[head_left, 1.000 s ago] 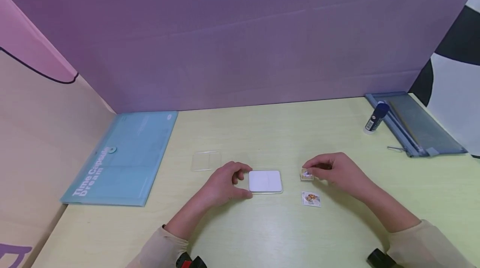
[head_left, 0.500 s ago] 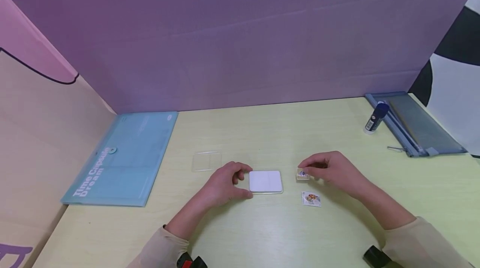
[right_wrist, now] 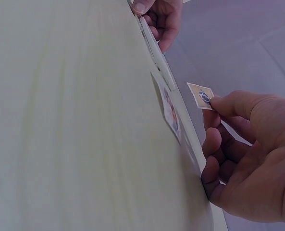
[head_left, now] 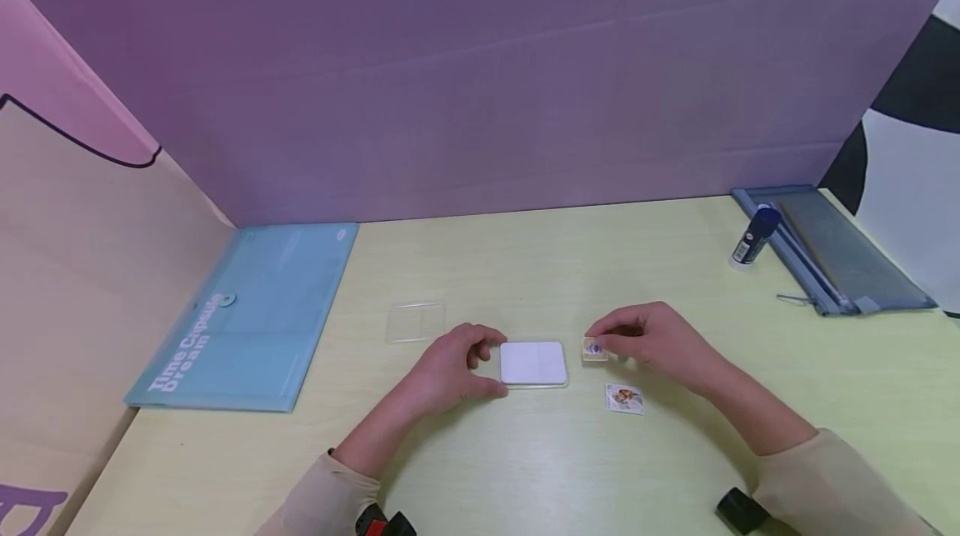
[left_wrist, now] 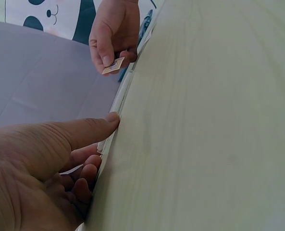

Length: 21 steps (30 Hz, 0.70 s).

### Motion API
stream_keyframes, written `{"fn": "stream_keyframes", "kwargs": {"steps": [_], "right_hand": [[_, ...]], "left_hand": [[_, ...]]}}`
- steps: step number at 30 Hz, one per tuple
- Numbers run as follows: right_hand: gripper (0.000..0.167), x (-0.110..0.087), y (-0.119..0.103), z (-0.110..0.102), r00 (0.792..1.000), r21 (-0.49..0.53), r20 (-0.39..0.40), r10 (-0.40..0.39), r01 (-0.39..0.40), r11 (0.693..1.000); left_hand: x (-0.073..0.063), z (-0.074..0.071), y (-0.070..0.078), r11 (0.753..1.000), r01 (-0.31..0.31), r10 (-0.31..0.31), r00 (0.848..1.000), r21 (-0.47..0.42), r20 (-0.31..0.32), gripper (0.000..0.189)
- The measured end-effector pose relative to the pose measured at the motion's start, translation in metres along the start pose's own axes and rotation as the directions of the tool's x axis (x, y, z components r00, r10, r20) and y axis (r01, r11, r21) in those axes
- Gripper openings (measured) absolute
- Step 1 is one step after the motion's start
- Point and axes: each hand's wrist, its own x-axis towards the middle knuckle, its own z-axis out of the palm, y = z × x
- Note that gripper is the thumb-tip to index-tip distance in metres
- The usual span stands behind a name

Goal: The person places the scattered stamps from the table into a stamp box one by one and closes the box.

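In the head view my left hand (head_left: 459,371) rests on the table, thumb and index finger at the two left corners of a white rectangular block (head_left: 533,363) with a clear rim. My right hand (head_left: 656,344) pinches a small tan stamp (head_left: 595,349) by its right edge, just right of the block. In the right wrist view this stamp (right_wrist: 201,96) is held above the tabletop between thumb and index finger, showing a bluish round picture. A second stamp (head_left: 624,398), with an orange picture, lies on the table in front of the right hand.
Behind the left hand lies a clear plastic lid (head_left: 415,323). A blue document folder (head_left: 247,319) lies at the left. A glue stick (head_left: 754,237) stands by a blue-edged mesh pouch (head_left: 847,248) at the back right. A purple partition (head_left: 480,86) closes off the back.
My right hand has moved left with the tan stamp, closer to the white block. The left hand has stayed at the block's left corners.
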Motion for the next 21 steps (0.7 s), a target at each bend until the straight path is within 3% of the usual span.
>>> {"fn": "stream_keyframes", "kwargs": {"steps": [21], "right_hand": [[0.013, 0.008, -0.007, 0.011, 1.000, -0.005, 0.013, -0.001, 0.001, 1.000]], "left_hand": [[0.001, 0.000, -0.001, 1.000, 0.005, -0.005, 1.000, 0.003, 0.003, 0.053]]}}
